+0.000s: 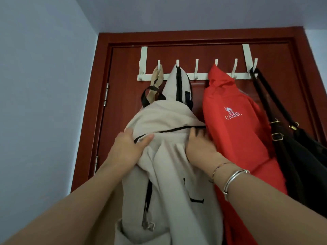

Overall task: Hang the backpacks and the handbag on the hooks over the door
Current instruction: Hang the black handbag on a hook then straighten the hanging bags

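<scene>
A white hook rack (200, 75) hangs over the top of a dark red door (123, 103). A beige backpack (169, 174) with black zips hangs from the rack's left hooks by its strap. My left hand (127, 149) grips its left side and my right hand (200, 145) presses on its right side. To the right a red backpack (235, 131) marked CAMEL hangs from a middle hook. A black handbag (304, 156) with gold buckles hangs by its long strap from the rightmost hook.
A pale blue wall (44, 103) stands close on the left, and door hinges (106, 93) show on the frame's left edge. Bare hooks (196, 68) remain between the beige and red bags. The ceiling lies above.
</scene>
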A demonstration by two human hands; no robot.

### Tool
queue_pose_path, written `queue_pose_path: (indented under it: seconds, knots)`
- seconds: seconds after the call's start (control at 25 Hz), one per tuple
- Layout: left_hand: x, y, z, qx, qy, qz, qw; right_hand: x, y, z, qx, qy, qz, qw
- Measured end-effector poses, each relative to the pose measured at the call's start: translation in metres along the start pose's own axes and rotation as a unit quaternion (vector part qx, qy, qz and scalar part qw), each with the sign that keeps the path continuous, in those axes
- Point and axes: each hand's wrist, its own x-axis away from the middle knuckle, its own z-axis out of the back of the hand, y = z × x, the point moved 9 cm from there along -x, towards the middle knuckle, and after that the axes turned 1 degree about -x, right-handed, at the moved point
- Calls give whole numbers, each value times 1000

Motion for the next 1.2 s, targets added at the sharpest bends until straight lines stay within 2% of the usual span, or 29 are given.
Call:
queue_pose_path:
  seconds: [0.04, 0.12, 0.2, 0.24, 0.32, 0.4, 0.48, 0.52, 0.6, 0.68, 0.76, 0.84, 0.96, 1.08, 1.12, 1.2]
  knots:
    - [3, -7, -14, -38, -33, -2, 999, -3, 1, -16, 53, -14, 7, 998]
    - [20, -5, -35, -7, -99, -26, 995, -6, 2, -34, 111, -2, 18, 994]
    - [28, 5, -34, 23, -91, -77, 993, -7, 1, -24, 92, 80, 15, 992]
    - [25, 5, -28, 33, -68, -96, 993, -7, -2, -14, 76, 117, 19, 990]
    - [16, 1, -10, 61, -4, -116, 991, -3, -15, 11, -71, 223, 85, 969]
    - [4, -6, 16, 116, 86, -107, 984, 11, -31, 47, -212, 286, 135, 925]
    - [-3, -10, 45, 117, 174, -95, 973, 16, -52, 81, -321, 307, 176, 879]
    - [-11, -21, 52, 87, 181, -73, 977, 15, -68, 93, -371, 289, 199, 860]
    - [-36, -63, 51, -7, 117, 8, 993, 12, -108, 108, -400, 228, 262, 848]
    - [-45, -110, 39, -74, -1, 94, 993, 11, -156, 104, -296, 159, 332, 881]
    - [-40, -137, 23, -43, -90, 139, 985, 18, -191, 84, -166, 115, 390, 899]
    - [-35, -146, 10, 12, -141, 149, 979, 22, -206, 68, -75, 113, 411, 901]
    - [-34, -149, -2, 47, -176, 130, 975, 26, -198, 55, 22, 116, 358, 926]
    - [-28, -143, -2, 81, -169, 112, 976, 20, -184, 39, 112, 64, 291, 948]
    - [-27, -139, 1, 95, -158, 106, 977, 16, -179, 35, 115, 42, 264, 957]
    - [-19, -124, 12, 142, -152, 103, 973, 9, -169, 31, 37, -14, 197, 980]
